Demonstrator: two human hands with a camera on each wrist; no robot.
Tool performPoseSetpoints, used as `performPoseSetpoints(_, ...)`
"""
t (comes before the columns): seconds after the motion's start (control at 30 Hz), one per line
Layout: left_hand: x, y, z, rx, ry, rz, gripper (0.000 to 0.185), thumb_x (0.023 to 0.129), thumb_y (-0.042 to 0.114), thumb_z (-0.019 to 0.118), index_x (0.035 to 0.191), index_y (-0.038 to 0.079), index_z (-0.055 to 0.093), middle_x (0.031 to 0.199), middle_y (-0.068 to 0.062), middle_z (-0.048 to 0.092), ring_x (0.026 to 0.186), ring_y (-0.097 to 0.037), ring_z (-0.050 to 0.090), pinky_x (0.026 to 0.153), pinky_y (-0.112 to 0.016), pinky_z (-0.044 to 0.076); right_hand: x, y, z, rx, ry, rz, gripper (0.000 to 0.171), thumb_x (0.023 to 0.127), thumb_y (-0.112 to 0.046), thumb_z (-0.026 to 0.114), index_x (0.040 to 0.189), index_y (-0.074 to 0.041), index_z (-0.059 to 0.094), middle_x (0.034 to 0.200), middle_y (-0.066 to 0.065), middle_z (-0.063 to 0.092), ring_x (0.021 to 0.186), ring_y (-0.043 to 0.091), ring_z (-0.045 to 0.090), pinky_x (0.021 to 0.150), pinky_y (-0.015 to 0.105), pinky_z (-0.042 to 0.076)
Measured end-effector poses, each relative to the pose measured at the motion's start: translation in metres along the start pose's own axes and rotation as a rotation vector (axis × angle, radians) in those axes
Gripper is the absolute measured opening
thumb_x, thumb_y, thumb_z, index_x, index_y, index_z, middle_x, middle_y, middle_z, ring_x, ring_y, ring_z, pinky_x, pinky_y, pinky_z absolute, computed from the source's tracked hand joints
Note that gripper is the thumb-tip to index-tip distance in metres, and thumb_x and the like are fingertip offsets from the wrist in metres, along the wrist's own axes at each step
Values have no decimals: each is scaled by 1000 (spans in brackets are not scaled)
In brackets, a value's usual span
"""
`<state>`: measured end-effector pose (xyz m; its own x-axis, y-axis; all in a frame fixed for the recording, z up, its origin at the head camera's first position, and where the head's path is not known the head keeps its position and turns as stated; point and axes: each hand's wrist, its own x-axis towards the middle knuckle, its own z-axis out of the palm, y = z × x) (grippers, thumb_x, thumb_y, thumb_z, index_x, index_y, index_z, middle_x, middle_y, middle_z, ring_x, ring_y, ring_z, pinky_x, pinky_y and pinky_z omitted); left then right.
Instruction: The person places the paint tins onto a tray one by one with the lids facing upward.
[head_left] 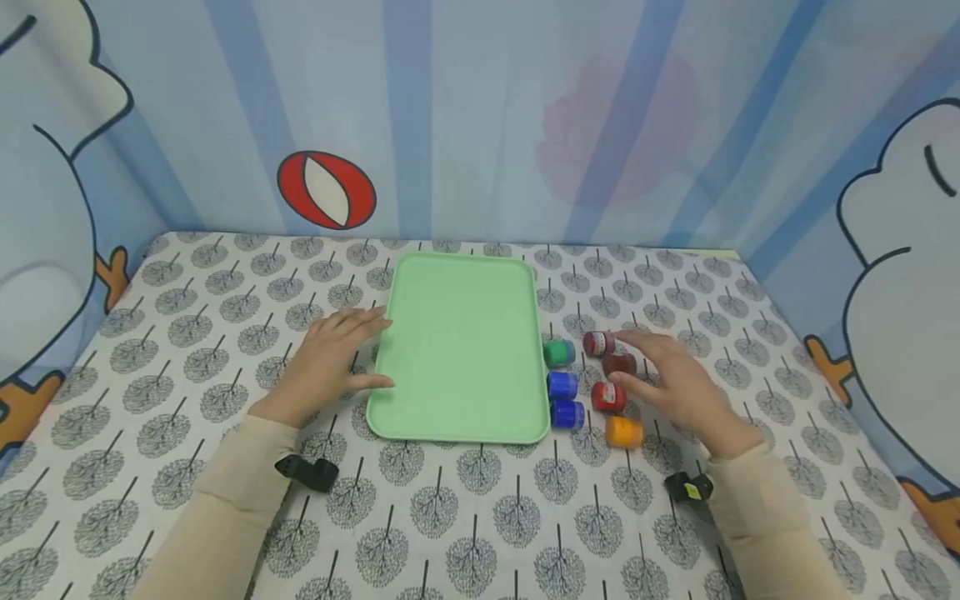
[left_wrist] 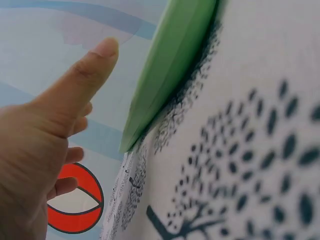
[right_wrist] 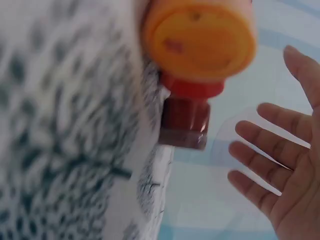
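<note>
Paint jars, lying on their sides just left of right hand, fingers spread, empty; left hand open beside tray.

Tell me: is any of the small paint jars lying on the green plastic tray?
No: the green plastic tray holds nothing, and the small paint jars lie on the tablecloth right of it.

The green tray lies bare, open from above. Along its right edge crowd small paint jars: green, two blue, three red and an orange, leaving narrow gaps. The tablecloth in front lies open.
</note>
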<state>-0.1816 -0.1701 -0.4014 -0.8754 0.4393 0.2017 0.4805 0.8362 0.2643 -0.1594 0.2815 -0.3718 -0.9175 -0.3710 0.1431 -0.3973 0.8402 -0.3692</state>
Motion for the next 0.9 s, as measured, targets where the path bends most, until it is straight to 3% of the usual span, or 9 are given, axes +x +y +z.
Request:
performPoseSetpoints(0.1,0,-1,2,-46,16,-13,77,73,49,77,135,10,55,146,-10,48,134,-35,41,111,-63,29,0,-11,0,16,37,-3,47,91,-29,66,128,-3,57,121,18,63,108,35,59,93,53,49)
performPoseSetpoints(0.2,-1,-1,3,-71,25,-16,72,72,48,78,130,9,59,142,-11,52,130,-33,45,109,-60,32,-1,-21,1,15,53,-35,32,89,-24,70,113,-3,65,100,10,68,90,25,63,80,44,54)
performPoseSetpoints(0.37,-1,-3,4,-98,42,-28,66,72,45,79,124,8,62,136,-13,56,126,-33,48,107,-60,33,-5,-35,5,-23,2,-97,20,85,-24,74,96,-9,69,88,2,68,75,15,59,68,31,52)
performPoseSetpoints(0.47,-2,-5,6,-105,46,-33,63,72,43,80,122,8,63,134,-13,58,123,-33,49,104,-58,36,-7,-40,9,-73,-34,-107,17,84,-27,75,90,-13,68,82,0,62,68,10,51,60,23,44)
performPoseSetpoints(0.67,-4,-9,10,-146,24,-62,62,73,41,80,124,10,63,133,-11,60,125,-32,49,104,-54,36,-9,-48,15,-166,-82,-101,29,80,-32,77,94,-9,69,82,1,61,68,8,47,58,23,41)
performPoseSetpoints(0.9,-6,-13,13,-156,26,-61,60,74,40,80,124,10,63,133,-12,59,126,-33,49,104,-55,36,-9,-53,20,-219,-69,-137,37,76,-36,80,97,-9,69,73,-2,56,65,7,42,57,22,39)
